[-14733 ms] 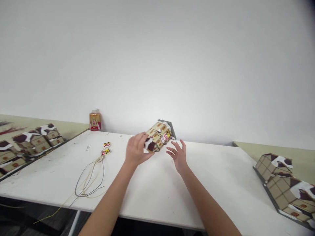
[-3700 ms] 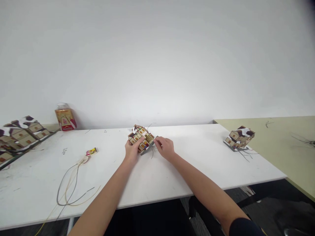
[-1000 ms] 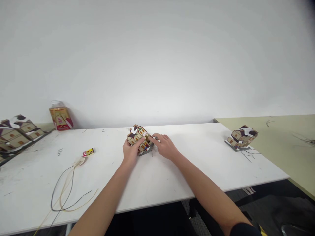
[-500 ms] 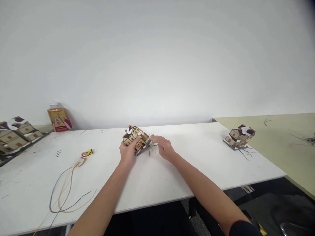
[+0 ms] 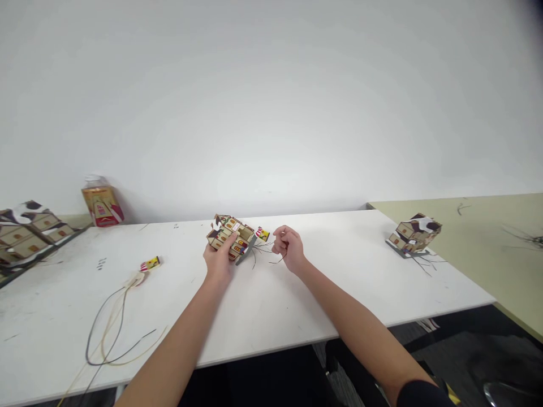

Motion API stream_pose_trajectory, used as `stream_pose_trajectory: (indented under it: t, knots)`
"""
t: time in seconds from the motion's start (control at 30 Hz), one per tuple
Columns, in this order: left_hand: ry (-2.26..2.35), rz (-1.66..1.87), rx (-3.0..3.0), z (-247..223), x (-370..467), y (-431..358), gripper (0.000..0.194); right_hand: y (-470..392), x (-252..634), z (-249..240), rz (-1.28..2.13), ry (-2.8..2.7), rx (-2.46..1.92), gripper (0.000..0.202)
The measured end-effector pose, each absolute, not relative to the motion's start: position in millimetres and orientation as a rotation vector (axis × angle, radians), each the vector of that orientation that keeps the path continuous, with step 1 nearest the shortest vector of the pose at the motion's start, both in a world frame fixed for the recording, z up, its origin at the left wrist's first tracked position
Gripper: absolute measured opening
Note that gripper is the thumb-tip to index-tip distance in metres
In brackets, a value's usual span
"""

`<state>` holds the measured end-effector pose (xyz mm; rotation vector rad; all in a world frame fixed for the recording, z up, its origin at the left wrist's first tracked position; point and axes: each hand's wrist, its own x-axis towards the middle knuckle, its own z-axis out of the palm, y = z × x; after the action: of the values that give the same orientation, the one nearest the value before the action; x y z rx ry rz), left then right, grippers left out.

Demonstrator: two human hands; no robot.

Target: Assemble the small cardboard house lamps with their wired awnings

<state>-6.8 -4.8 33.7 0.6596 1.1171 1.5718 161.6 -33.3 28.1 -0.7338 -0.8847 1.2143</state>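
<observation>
My left hand (image 5: 218,260) is closed around a small model house (image 5: 231,233) with beige walls and a grey base, tilted above the white table. Thin dark wires (image 5: 261,249) come out from under its base on the right. Just beyond the base's right end is a small red-striped and yellow piece (image 5: 262,234); whether it touches the house I cannot tell. My right hand (image 5: 291,249) is to the right of the house, apart from it, with its fingers curled in beside the wire ends. What lies between those fingers, if anything, is too small to make out.
Another small model house (image 5: 413,234) stands at the table's right, and a larger one (image 5: 29,232) at the far left. A bottle (image 5: 102,203) is by the wall. A similar red-and-yellow piece (image 5: 150,264) lies left, near long loose wires (image 5: 89,339).
My right hand has drawn back to the right from the house's base, and its fingers have curled. The red-and-yellow piece by the base now shows. The held house has shifted slightly left.
</observation>
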Motion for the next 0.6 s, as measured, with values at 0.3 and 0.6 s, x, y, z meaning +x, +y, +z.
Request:
stream_pose_trajectory:
  t: [0.3,0.6]
  knots:
    - [0.971,1.582,0.889,32.6,-6.4,-11.9,0.059,-28.7,152.3,28.2,1.286,-0.793,-1.093,0.036]
    - [0.948,1.598,0.876,30.3,-10.5,-8.0,0.055,-28.8,151.6,29.5,1.261,-0.883,-1.017,0.022]
